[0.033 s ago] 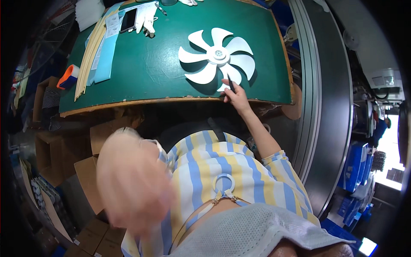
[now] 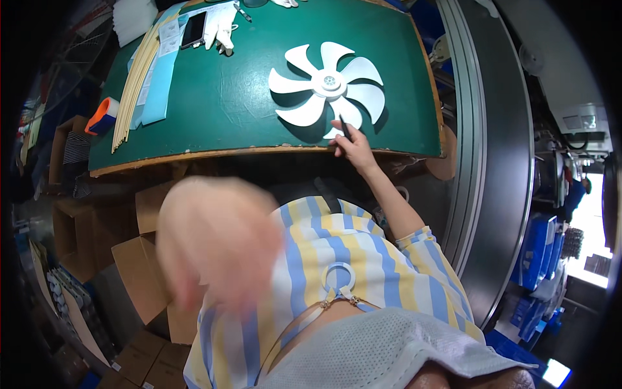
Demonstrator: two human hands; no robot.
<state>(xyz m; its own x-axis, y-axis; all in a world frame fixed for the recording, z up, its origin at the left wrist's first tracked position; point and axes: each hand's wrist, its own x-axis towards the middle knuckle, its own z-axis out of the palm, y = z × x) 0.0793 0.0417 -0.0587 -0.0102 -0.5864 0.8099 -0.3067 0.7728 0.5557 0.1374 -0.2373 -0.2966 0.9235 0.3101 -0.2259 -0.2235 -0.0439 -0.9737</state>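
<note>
A factory workshop is suggested by the green-topped workbench (image 2: 246, 110), on which a white seven-bladed fan impeller (image 2: 329, 82) is laid. The workbench is flanked by a long metal-railed conveyor-like strip (image 2: 502, 168), open cardboard cartons (image 2: 138, 275) and blue plastic bins (image 2: 535, 249).

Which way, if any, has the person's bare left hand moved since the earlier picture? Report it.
Yes: the bare left hand, blurred, has shifted up and rightward in the picture against the open brown cardboard box, which now shows more.
</note>
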